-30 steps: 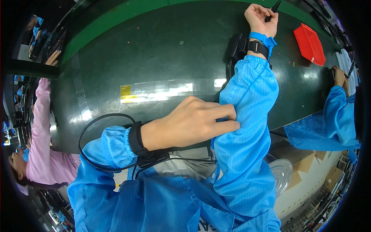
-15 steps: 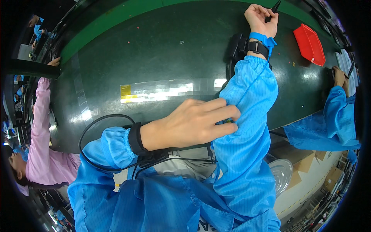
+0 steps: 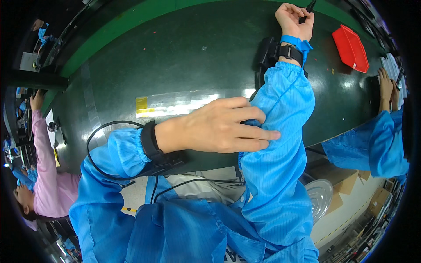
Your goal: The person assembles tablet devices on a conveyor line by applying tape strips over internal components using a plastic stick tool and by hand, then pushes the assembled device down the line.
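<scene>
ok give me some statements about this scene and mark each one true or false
1. The left hand is touching the right sleeve. True.
2. The red bin is to the left of the right hand. False: it is to the right of that hand.
3. The right hand holds a slim black tool. True.
4. The yellow patch is at the right end of the clear tape strip. False: it is at the left end.
5. The blue wristband is on the right wrist. True.
6. The table top is white. False: it is dark green.
</scene>
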Available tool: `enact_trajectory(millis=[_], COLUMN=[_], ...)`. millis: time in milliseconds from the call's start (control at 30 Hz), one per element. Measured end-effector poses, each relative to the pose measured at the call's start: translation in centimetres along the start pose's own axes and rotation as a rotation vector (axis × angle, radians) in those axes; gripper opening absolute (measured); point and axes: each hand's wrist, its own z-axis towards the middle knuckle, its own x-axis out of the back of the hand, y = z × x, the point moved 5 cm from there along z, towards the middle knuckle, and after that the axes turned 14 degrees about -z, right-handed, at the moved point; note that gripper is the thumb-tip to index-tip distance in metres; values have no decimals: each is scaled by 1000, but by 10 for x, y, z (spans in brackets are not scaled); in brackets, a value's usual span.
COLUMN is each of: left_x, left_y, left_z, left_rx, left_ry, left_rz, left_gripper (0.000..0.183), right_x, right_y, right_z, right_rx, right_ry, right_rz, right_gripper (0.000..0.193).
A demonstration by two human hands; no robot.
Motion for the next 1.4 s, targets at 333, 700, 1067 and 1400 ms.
enact_trajectory(millis=[333, 700, 1067, 1400], left_x=[8, 5, 6, 6], left_y=[-11, -7, -7, -6], left_z=[29, 24, 29, 24], left_rx=[120, 217, 217, 174], left_ry=[-230, -139, -143, -147], left_rz=[-265, -272, -246, -178], left_gripper=[20, 19, 28, 27], right_x=[-2, -1, -2, 0], right_y=[-6, -9, -11, -11], right_z=[-2, 0, 0, 4], right_rx=[6, -12, 4, 4], right_ry=[-30, -14, -1, -15], right_rz=[6, -5, -8, -32], right_gripper=[27, 28, 28, 28])
